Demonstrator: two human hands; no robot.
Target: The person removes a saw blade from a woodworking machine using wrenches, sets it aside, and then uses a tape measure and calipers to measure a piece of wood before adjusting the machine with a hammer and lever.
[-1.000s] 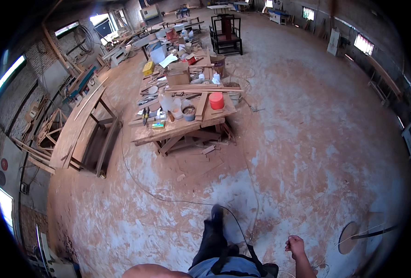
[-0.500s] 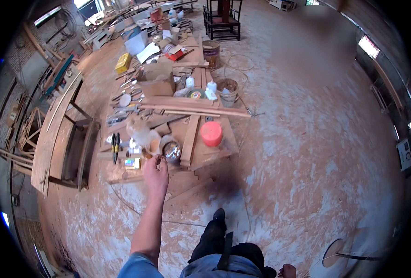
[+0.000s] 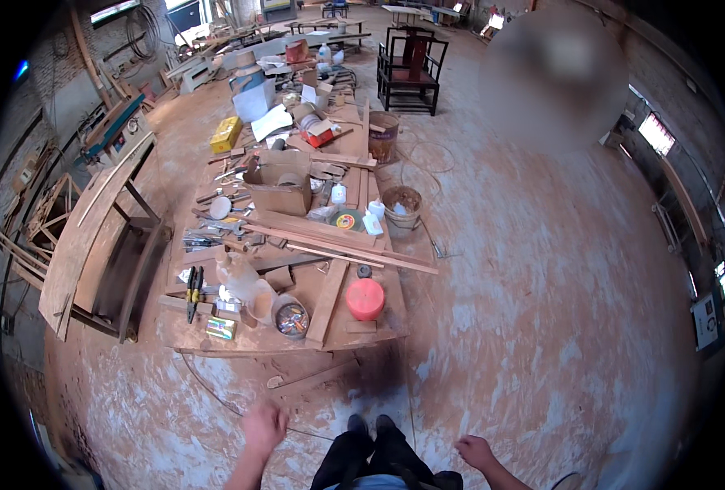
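Observation:
Low in the head view, my left hand (image 3: 265, 425) is raised in front of the workbench's near edge, a little smeared. Its fingers are curled together; whatever they may hold is hidden. On the other side of my legs, my right hand (image 3: 474, 450) hangs over the floor, loosely closed with nothing showing in it. Nearest my left hand on the bench (image 3: 354, 330) are a round tub of small metal pieces (image 3: 291, 319), a cloudy plastic container (image 3: 261, 302), a small colourful box (image 3: 221, 328) and yellow-and-black-handled pliers (image 3: 194, 292). A red round container (image 3: 365, 300) stands farther right.
Wooden strips (image 3: 342, 245), a cardboard box (image 3: 278, 186) and white bottles (image 3: 372, 222) crowd the bench. Buckets (image 3: 401, 207) stand along its right side. A wooden bench (image 3: 84, 237) is at the left, a dark chair (image 3: 410, 73) farther back. A thin cable (image 3: 207, 392) crosses the floor.
My left hand has pulled back from beside the tub toward my body. My right hand has come farther into view. My feet are now side by side, and the bench's near edge sits farther from me.

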